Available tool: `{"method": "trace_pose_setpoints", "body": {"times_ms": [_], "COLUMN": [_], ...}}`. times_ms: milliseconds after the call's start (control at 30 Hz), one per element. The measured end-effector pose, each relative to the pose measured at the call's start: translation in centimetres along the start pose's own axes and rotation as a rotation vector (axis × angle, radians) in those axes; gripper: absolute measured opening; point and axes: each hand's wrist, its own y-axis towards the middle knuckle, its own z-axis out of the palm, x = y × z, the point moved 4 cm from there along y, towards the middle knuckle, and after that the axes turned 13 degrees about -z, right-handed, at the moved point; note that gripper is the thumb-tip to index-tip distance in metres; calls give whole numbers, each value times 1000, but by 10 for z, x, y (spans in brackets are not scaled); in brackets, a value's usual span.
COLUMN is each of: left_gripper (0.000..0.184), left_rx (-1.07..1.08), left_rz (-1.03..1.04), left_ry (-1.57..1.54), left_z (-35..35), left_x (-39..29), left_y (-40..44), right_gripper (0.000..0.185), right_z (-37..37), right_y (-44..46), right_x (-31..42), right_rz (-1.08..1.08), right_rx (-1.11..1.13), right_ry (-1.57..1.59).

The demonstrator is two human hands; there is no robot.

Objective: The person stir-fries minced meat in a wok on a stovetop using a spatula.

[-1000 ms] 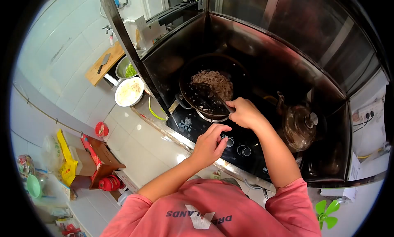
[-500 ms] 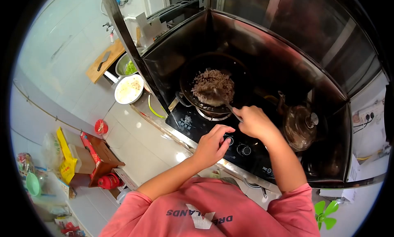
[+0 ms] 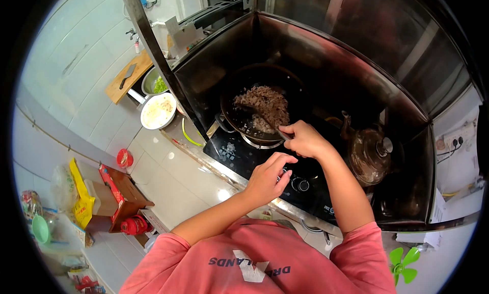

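My right hand (image 3: 305, 139) is closed around the handle of a spatula (image 3: 282, 134), whose far end goes into the food in a dark wok (image 3: 237, 122). That food (image 3: 265, 104) is brown and crumbly, like minced meat or fried rice; I cannot tell which. The spatula's blade is hard to make out against it. Over the front of the black stove (image 3: 226, 159), my left hand (image 3: 267, 179) has its fingers bent and its thumb apart. A stove knob shows between thumb and forefinger; whether they touch it I cannot tell.
A glass-like kettle (image 3: 371, 154) stands right of the wok. Left of the stove are a white pan (image 3: 159, 110), a bowl of chopped greens (image 3: 160, 85), and a cutting board (image 3: 116, 91) with a cleaver (image 3: 128, 75). Dark metal panels enclose the stove's back and sides.
The spatula has shifted left and swung lower in the wok, and my right hand moved slightly up and left. The food is spread differently. My left hand stays nearly in place.
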Motion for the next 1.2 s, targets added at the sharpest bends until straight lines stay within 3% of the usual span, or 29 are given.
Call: {"method": "trace_pose_setpoints", "body": {"times_ms": [33, 233, 267, 433, 500, 633, 767, 833, 900, 1000, 1200], "left_gripper": [27, 26, 26, 25, 26, 36, 48, 54, 54, 54, 54], "left_rx": [-7, 0, 2, -3, -1, 17, -51, -115, -72, -140, -93], "left_rz": [3, -33, -29, 3, -2, 24, -3, 132, 91, 223, 197], "left_ry": [0, 5, 6, 8, -1, 6, 2, 70, 45, 147, 130], "left_z": [-1, -2, -1, -2, -2, 3, 3, 0, 3, 1, -3], "left_x": [0, 4, 3, 3, 3, -1, -7, -8, -7, -14, -10], "left_y": [1, -2, -2, 0, 0, 2, 8, 10, 9, 7, 5], "right_gripper": [39, 38, 41, 56, 58, 46, 47, 46, 46, 42, 49], "right_z": [0, -5, 4, -14, -32, -14, -1, 0, 9, 25, -18], "right_y": [0, 7, 13, -40, -64, -40, -6, 5, 12, 15, -53], "right_x": [-2, -22, -29, -5, 13, -2, -22, -27, -37, -25, 3], "right_rz": [-27, -37, 3, -141, -73, -56, 27, 10, 3, -98, -51], "right_rx": [-101, -170, -68, 25, 94, 149, -135, -168, -198, 27, 7], "right_ry": [-49, -339, -370, -433, -442, -494, -354, -360, -363, -486, -614]}}
